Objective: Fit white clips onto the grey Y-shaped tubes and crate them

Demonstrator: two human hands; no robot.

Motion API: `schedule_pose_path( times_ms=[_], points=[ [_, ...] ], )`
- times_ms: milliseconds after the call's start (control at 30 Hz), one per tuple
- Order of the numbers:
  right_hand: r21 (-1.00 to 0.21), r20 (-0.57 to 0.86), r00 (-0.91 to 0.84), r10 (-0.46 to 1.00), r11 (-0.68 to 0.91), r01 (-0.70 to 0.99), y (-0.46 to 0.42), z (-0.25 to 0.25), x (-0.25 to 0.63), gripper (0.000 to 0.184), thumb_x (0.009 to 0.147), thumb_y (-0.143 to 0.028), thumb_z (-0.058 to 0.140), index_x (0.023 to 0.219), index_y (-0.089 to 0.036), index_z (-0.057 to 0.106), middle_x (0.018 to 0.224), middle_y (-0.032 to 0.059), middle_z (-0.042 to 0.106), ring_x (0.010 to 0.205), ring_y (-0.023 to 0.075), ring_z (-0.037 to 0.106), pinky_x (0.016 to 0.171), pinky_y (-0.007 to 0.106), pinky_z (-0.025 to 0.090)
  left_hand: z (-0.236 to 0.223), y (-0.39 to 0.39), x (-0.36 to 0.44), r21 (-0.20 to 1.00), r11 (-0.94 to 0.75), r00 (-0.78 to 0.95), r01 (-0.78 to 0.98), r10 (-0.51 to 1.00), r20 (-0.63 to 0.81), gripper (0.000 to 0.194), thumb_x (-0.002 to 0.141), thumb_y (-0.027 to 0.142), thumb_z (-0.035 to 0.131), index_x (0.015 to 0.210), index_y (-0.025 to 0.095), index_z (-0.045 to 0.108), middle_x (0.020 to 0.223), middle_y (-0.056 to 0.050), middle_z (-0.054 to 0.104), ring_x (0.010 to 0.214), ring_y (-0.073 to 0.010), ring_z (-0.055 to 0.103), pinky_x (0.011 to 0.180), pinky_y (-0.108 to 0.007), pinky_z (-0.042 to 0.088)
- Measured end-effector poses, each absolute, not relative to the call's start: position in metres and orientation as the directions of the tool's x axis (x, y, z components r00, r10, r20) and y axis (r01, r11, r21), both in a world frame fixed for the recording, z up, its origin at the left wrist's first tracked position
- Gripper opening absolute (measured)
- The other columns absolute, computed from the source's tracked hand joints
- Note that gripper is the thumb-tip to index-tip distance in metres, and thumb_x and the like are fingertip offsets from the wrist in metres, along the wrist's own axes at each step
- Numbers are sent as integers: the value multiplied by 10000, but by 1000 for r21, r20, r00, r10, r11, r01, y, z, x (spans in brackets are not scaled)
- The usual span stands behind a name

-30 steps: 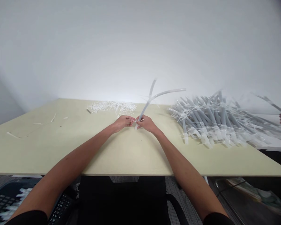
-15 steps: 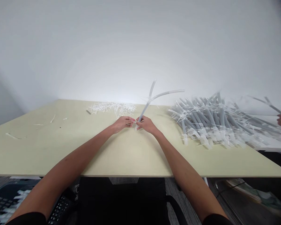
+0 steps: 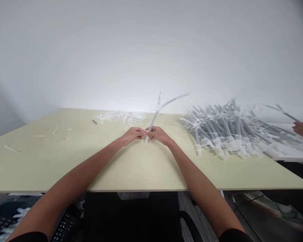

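- Desk (image 3: 131,168): runs beneath everything handled; clock directions below are taken from the hands.
- Heap of branched tubes (image 3: 227,126): at 3 o'clock, well apart from the hands.
- Pile of white cable ties (image 3: 121,116): between 10 and 11 o'clock.
- Y-shaped tube (image 3: 153,120): held above the desk, its long axis tilted, stem pointing to 1 o'clock; the short branch points just past 12, the long one bends towards 2.
- Right hand (image 3: 158,134): fingers curled closed around the lower stem.
- Left hand (image 3: 133,134): fingers bunched beside the end fitting (image 3: 146,140); what they pinch, if anything, I cannot tell.
- Risk, in my judgement: gripped only low down, the tube could twist or slip, its branches acting as levers.
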State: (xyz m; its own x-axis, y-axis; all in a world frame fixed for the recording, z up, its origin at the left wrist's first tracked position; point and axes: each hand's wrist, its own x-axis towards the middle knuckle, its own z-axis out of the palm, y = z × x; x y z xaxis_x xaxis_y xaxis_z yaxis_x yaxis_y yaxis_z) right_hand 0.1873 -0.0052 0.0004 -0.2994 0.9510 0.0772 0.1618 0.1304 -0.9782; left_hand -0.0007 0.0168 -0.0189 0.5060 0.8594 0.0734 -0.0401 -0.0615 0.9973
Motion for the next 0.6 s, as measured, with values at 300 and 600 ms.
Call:
schedule_pose_path(
  times_ms=[300,600],
  points=[
    [-993,-74,-375,924,-33,114,-10,2,190,380,712,-266,692,1043,-129,566,797,64,624,704,169,629,611,301,568,-19,13,2,998,-30,478,47,878,4,315,632,386,727,668,108,584,661,-33,585,644,-113,550,766,-339,468],
    [-967,-203,-463,863,-251,-42,-10,3,190,362,785,-169,610,1114,-127,467,886,93,656,744,166,666,777,353,555,-8,5,1,995,-23,561,98,827,-36,379,638,458,707,658,113,551,680,-43,572,627,-113,520,652,-290,439]
  ],
)
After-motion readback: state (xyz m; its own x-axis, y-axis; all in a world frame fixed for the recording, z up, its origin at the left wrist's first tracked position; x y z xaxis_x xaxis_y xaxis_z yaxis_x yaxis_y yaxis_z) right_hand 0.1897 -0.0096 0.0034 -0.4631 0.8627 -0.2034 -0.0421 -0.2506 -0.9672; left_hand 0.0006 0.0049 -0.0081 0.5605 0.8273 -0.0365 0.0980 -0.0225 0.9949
